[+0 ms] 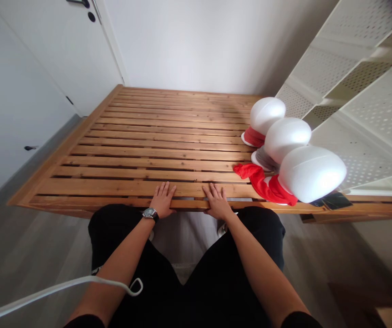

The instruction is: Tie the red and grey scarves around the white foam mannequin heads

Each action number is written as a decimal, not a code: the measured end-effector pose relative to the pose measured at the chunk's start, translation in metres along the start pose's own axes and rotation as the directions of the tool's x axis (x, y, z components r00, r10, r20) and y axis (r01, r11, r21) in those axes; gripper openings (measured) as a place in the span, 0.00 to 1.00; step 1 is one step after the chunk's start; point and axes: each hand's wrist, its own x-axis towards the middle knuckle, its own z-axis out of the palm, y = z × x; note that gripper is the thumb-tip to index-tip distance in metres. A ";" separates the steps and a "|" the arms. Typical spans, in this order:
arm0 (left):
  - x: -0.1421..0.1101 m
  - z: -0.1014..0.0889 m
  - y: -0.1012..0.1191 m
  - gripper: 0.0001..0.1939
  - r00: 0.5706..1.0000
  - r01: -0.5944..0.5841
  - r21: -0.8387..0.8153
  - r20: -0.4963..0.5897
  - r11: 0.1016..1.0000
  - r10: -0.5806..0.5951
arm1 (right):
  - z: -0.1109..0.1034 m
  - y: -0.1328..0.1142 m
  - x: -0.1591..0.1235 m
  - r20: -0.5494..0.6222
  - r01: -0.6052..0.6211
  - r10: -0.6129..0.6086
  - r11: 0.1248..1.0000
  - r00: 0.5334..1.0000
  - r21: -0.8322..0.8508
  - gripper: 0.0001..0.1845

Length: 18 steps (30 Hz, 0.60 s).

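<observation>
My left hand (162, 200) rests flat on the front edge of a slatted wooden platform (168, 150), fingers spread, a watch (150, 213) on its wrist. Beside it to the right, my right hand (216, 202) lies on the same edge, also with fingers apart. Neither holds anything. Nearest to the right hand is a bright red cloth (257, 180), draped around the neck of the closest white foam mannequin head (313, 173). Behind stand a second foam head (287, 139) with a grey cloth (267, 158) and a third head (267, 114) with a duller red cloth (254, 136).
White perforated shelving (369, 123) rises along the right side. A dark flat object (336, 201) lies near the front right edge. A white door (52, 41) is at the left and a white wall (196, 45) behind. A white cord (62, 284) crosses my left forearm.
</observation>
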 end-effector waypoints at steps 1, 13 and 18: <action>0.000 0.000 0.000 0.64 1.000 0.000 0.000 -0.002 1.000 0.000 | 0.000 0.000 0.000 -0.001 -0.001 0.001 1.000 1.000 -0.001 0.64; 0.000 0.000 0.000 0.64 1.000 -0.002 0.003 -0.004 1.000 0.002 | -0.001 -0.001 0.000 0.006 -0.008 0.008 1.000 1.000 -0.004 0.64; 0.000 -0.001 0.000 0.64 1.000 0.005 0.002 0.011 1.000 -0.005 | -0.001 0.000 0.000 0.010 -0.008 0.008 1.000 1.000 -0.002 0.64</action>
